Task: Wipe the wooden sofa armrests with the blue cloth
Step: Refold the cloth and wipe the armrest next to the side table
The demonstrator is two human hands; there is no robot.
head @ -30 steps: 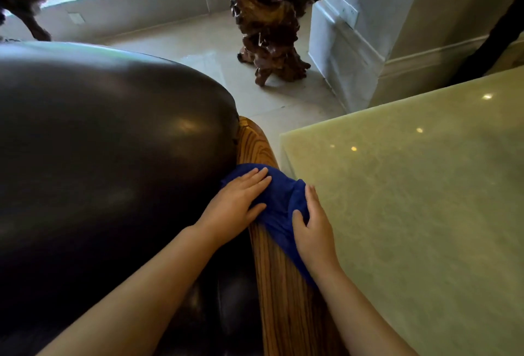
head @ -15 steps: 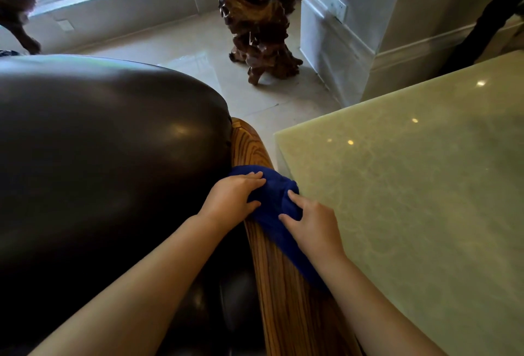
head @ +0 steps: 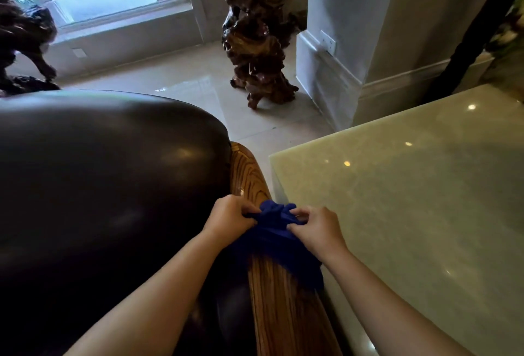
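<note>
The wooden sofa armrest (head: 249, 174) runs from the lower middle up toward the centre, between the dark leather sofa back and a stone table. The blue cloth (head: 276, 222) is bunched on top of the armrest, with a flap hanging down its right side. My left hand (head: 228, 218) pinches the cloth's left edge with closed fingers. My right hand (head: 316, 226) grips its right edge. Both hands sit over the armrest, close together, the cloth gathered between them.
The dark leather sofa back (head: 99, 180) fills the left. A pale green stone table (head: 411, 199) stands right against the armrest. A gnarled root sculpture (head: 258, 52) and a grey pillar (head: 354, 44) stand on the tiled floor beyond.
Both hands went from lying flat on the spread cloth to curling and pinching it. The cloth is now bunched up between them on the armrest.
</note>
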